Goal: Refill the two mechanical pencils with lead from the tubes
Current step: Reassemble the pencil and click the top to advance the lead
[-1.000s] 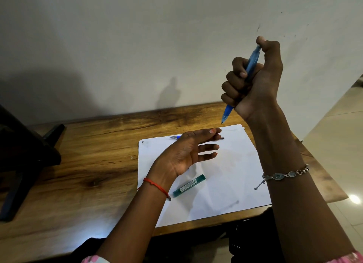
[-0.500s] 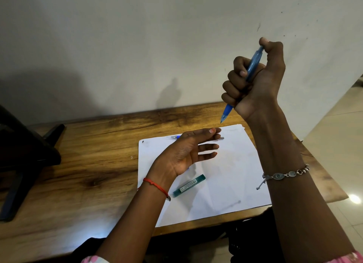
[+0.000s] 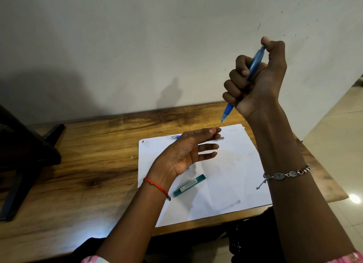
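My right hand (image 3: 257, 80) is raised above the desk and grips a blue mechanical pencil (image 3: 255, 63) in a fist, tip pointing down, thumb on its top end. My left hand (image 3: 186, 154) hovers palm-up below the tip, fingers straight and spread, holding nothing. Behind its fingers lies a second pencil (image 3: 174, 137) on the far edge of the white paper (image 3: 231, 174), mostly hidden by the hand. A green lead tube (image 3: 189, 185) lies on the paper near my left wrist. I see only one tube.
The paper lies on a wooden desk (image 3: 88, 164) against a pale wall. A dark chair or stand (image 3: 25, 156) sits at the desk's left end. The desk's right edge drops to a tiled floor (image 3: 343, 145).
My right hand with the pencil has shifted slightly downward and to the left. My left hand stays in place.
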A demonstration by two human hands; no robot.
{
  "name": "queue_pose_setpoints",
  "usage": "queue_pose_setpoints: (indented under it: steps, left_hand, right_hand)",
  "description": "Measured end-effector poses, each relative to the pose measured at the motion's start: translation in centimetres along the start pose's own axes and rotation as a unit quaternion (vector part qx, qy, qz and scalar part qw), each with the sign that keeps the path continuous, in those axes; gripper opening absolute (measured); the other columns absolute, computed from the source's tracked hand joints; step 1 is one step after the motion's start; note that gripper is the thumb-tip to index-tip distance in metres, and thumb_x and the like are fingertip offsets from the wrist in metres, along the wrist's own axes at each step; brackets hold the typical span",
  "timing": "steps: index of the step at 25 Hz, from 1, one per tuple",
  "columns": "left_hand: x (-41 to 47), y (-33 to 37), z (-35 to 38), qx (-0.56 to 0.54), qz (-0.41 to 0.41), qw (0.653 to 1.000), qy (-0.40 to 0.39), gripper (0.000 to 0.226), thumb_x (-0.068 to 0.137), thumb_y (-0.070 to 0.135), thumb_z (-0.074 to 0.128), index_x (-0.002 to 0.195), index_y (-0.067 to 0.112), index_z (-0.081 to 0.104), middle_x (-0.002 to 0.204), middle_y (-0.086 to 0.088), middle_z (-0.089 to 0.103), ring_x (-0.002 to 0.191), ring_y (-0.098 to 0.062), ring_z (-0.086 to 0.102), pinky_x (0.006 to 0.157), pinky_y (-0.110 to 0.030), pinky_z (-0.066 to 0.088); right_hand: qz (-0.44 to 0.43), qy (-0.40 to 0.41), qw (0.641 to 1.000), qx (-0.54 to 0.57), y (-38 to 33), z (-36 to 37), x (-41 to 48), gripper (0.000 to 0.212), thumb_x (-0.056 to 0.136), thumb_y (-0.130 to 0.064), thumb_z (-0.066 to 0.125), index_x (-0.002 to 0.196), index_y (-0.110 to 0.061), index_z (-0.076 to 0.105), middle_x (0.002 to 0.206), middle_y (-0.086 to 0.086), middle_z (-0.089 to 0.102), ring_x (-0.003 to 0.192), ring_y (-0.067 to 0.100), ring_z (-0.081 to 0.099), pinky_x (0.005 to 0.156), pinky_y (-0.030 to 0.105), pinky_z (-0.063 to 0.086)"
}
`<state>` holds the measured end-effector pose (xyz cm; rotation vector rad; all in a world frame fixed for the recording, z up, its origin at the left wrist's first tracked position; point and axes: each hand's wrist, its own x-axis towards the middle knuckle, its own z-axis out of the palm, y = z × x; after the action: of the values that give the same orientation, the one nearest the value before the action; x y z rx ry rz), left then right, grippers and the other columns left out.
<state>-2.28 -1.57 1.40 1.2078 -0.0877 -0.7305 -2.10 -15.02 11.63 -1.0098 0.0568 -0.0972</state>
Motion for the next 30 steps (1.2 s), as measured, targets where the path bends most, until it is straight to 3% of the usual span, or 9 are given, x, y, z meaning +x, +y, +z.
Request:
queue_pose_setpoints:
  steps: [30]
  left_hand:
    - [0.12,-0.16,0.02,0.007,-0.003,1.000,-0.003,0.015,0.089,0.021,0.054,0.087,0.020,0.070,0.074,0.010,0.071,0.066,-0.007,0.065,0.066,-0.022,0.057]
  right_hand:
    - [-0.006,-0.007,1.000,-0.014,0.25,0.00,0.10,0.059,0.090,-0.051,0.029,0.046,-0.013,0.027,0.036,-0.005,0.015,0.035,0.011,0.009,0.042,0.018,0.011]
